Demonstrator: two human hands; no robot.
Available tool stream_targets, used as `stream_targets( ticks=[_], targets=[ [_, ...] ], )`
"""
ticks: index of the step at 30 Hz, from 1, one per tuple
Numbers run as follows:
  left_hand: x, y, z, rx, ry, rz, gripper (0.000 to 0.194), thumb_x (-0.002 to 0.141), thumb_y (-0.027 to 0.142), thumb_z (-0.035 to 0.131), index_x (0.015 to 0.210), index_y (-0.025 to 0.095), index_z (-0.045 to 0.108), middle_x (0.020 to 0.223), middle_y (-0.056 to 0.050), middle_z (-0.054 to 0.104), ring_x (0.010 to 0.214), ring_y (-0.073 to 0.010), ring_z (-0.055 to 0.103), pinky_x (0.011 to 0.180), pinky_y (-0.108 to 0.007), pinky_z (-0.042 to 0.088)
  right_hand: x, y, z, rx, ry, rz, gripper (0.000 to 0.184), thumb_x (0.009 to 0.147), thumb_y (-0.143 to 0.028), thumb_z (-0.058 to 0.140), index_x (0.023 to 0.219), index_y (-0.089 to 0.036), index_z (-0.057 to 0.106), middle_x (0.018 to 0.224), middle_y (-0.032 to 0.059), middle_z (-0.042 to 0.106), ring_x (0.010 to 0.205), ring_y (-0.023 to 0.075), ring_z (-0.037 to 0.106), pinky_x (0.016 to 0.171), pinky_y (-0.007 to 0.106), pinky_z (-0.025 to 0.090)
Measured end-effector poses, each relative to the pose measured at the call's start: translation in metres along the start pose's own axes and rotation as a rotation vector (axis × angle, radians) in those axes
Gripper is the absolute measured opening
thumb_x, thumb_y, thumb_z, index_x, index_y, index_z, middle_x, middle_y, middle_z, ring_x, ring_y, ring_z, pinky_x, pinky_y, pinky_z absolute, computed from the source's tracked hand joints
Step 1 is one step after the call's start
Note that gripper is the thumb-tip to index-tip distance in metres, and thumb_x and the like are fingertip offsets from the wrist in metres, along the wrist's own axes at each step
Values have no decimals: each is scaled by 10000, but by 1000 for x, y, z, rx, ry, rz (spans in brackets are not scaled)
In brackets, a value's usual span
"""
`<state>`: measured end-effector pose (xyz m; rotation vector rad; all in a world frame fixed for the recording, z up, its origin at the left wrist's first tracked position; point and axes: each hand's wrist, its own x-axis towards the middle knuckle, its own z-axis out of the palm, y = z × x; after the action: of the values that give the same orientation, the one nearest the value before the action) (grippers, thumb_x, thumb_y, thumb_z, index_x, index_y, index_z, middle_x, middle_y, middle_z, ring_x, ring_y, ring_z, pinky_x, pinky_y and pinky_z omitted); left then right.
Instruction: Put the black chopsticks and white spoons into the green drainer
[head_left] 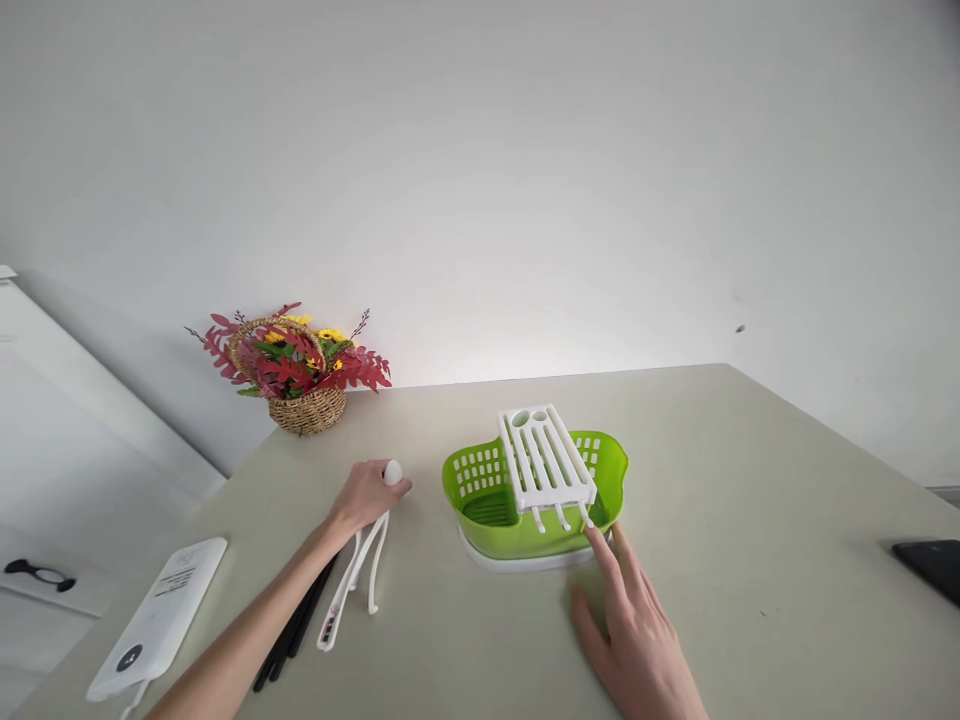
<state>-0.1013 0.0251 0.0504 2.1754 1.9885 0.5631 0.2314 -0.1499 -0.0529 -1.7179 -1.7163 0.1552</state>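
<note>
My left hand [369,493] is closed around white spoons on the left of the table. One rounded white bowl end [392,472] shows above my fingers, and slim white handles [352,580] stick out below; how many are in my grip is hidden. Black chopsticks [302,615] lie beside them, partly behind my forearm. A green basket [487,535] with perforated sides stands on a white base tray [517,563]. Across its top rests a white slotted rack [547,455] with round holes and hooks. My right hand [630,610], fingers apart, is at the basket's front right, its index fingertip at a hook.
At the back left is a wicker basket [307,410] of red leaves and yellow flowers. A white device [161,615] with a cable lies near the left edge. A black phone-like object [930,568] sits at the far right. The wall borders the table's back.
</note>
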Motion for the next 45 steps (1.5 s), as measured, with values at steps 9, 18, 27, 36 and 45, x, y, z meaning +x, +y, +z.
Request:
stream_targets(
  ticks=[9, 18, 27, 36, 45],
  targets=[
    [-7, 2, 5, 81, -65, 39, 351, 751, 349, 530, 529, 222, 289, 519, 49, 280, 539, -124, 335, 542, -276, 206, 1, -3, -3, 2, 14, -14, 668, 1001, -327, 436, 1607, -376, 158, 1642, 117, 293, 1410, 339, 472, 937, 494, 591],
    [-19, 9, 11, 231, -46, 57, 419, 920, 442, 432, 572, 215, 490, 532, 12, 517, 534, -150, 470, 587, -277, 271, 0, -5, -6, -6, 14, -16, 672, 998, -329, 447, 1605, -366, 160, 1644, 128, 293, 1421, 346, 460, 947, 502, 588],
    [-28, 20, 11, 377, -25, 80, 468, 1008, 534, 371, 737, 220, 589, 770, -37, 706, 687, -217, 656, 594, -287, 289, 0, -3, -4, -5, 8, -14, 678, 992, -323, 445, 1605, -370, 159, 1652, 123, 280, 1417, 343, 467, 939, 491, 591],
    [-26, 26, -5, 497, 52, 165, 448, 1032, 494, 369, 833, 212, 655, 913, -57, 719, 700, -219, 687, 605, -304, 355, 1, -9, -7, -7, 7, -5, 661, 995, -317, 432, 1599, -364, 170, 1652, 124, 284, 1423, 337, 462, 933, 480, 595],
    [-6, 84, -65, 25, 478, 432, 236, 1003, 402, 500, 954, 219, 641, 1031, -58, 724, 1021, -224, 657, 971, -372, 471, -1, -2, -5, -15, -2, -20, 681, 994, -330, 448, 1605, -365, 149, 1647, 141, 286, 1412, 350, 474, 920, 492, 600]
  ],
)
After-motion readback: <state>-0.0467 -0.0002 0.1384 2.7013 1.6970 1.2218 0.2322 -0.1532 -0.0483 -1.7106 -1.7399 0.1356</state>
